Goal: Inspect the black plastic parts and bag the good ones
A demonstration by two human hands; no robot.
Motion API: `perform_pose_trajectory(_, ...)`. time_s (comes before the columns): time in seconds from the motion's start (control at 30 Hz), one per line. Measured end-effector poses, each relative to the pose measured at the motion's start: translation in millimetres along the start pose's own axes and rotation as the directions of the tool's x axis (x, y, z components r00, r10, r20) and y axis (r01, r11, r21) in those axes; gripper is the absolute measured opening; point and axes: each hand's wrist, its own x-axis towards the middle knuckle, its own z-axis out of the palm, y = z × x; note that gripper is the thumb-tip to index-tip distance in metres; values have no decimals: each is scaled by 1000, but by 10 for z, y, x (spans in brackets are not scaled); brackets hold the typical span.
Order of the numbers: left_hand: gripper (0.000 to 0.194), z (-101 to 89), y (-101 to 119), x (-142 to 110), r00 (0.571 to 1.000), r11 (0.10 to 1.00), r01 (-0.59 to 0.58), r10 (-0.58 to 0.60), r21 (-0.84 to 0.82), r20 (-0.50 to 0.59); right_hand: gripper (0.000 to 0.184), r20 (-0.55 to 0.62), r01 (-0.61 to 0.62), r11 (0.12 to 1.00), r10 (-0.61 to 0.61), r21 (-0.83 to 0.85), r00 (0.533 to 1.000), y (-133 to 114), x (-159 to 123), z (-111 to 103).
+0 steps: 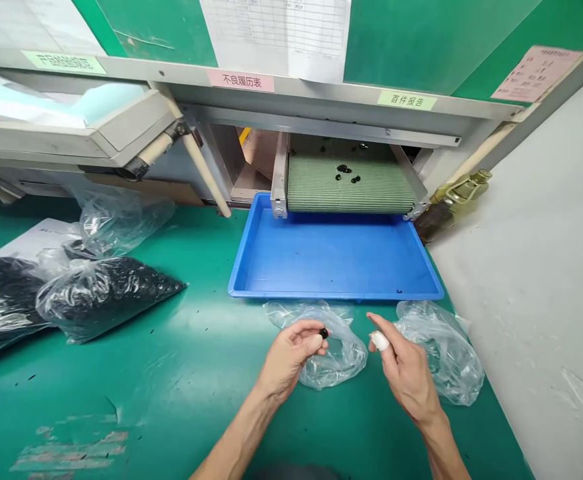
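Note:
My left hand (294, 357) is closed in a pinch on a small shiny black part (324, 333), held between thumb and fingertips. My right hand (408, 373) is apart from it, index finger stretched out, with a white wrap (379, 341) near the thumb tip. I see nothing else in the right hand. Under the left fingers lies a clear plastic bag (341, 360); beside the right hand is another clear bag (454, 353). Beyond both hands stands a blue tray (331, 267). Several glossy black parts (344, 169) sit on the green conveyor belt (351, 197) above the tray's far side.
Filled bags of black pieces (111, 297) lie on the green table (196, 387) at left, near a loose clear bag (121, 223). A white wall (536, 287) bounds the right side. A machine frame (321, 123) spans above the belt. Small black scraps dot the table.

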Motion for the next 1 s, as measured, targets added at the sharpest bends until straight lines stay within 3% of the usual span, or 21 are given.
perform_pose_trajectory(0.13, 33, 154, 80, 108, 999, 990, -15, 19, -141, 27, 38, -23, 170, 984, -171, -45, 985, -273, 149, 40)
perform_pose_trajectory(0.27, 29, 212, 145, 196, 993, 986, -114, 117, -122, 13, 40, 12, 293, 953, -293, -75, 956, -459, 333, 11)
perform_pose_trajectory(0.4, 25, 199, 193, 319, 985, 980, -170, 171, -102, 7, 43, 10, 373, 920, -375, -122, 927, -489, 454, 15)
perform_pose_trajectory(0.63, 29, 180, 307, 567, 984, 945, -174, 161, -276, -71, 43, 4, 312, 943, -314, -112, 949, -403, 625, 143)
perform_pose_trajectory(1.0, 23, 165, 462, 828, 990, 935, -134, 113, -329, -83, 42, -21, 338, 929, -345, -151, 939, -467, 917, 241)
